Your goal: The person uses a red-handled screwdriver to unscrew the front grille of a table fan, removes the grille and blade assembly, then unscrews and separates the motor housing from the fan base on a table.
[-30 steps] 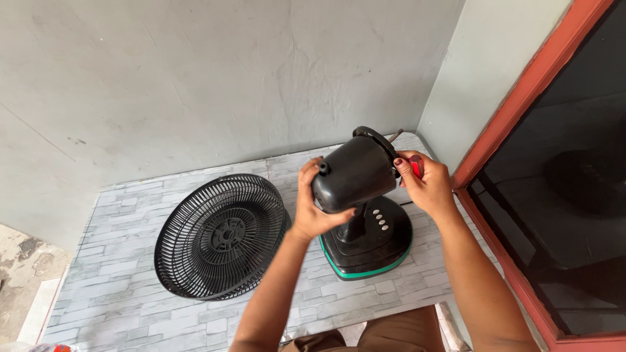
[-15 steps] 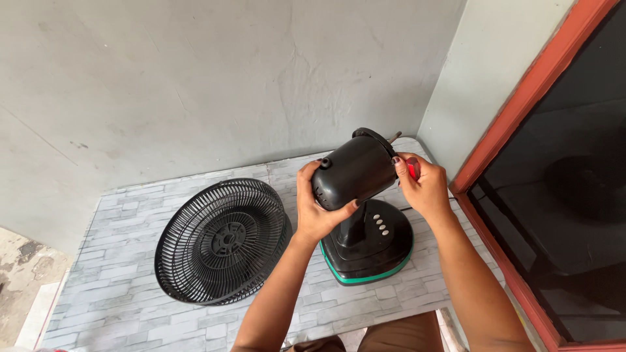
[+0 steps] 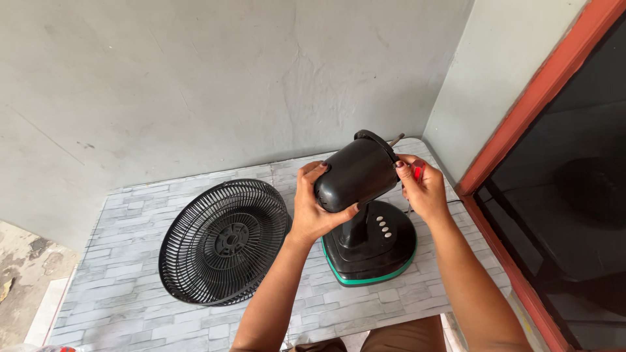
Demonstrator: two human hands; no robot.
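A black fan motor housing (image 3: 355, 173) stands tilted on a black base with a green rim (image 3: 372, 251) and several white buttons. A bare metal shaft (image 3: 394, 139) sticks out of its front. My left hand (image 3: 312, 202) grips the rear of the housing. My right hand (image 3: 424, 186) is at the housing's front edge, closed on a small red-handled tool (image 3: 417, 171), mostly hidden by the fingers.
Black round fan grilles (image 3: 225, 241) lie stacked to the left on the grey brick-patterned tabletop (image 3: 130, 261). A grey wall runs behind. A red-framed dark window (image 3: 554, 195) stands close on the right. My knees show at the table's front edge.
My left hand has slid up over the rear of the housing, covering its back knob. The view shifted slightly; my right hand stays at the front edge.
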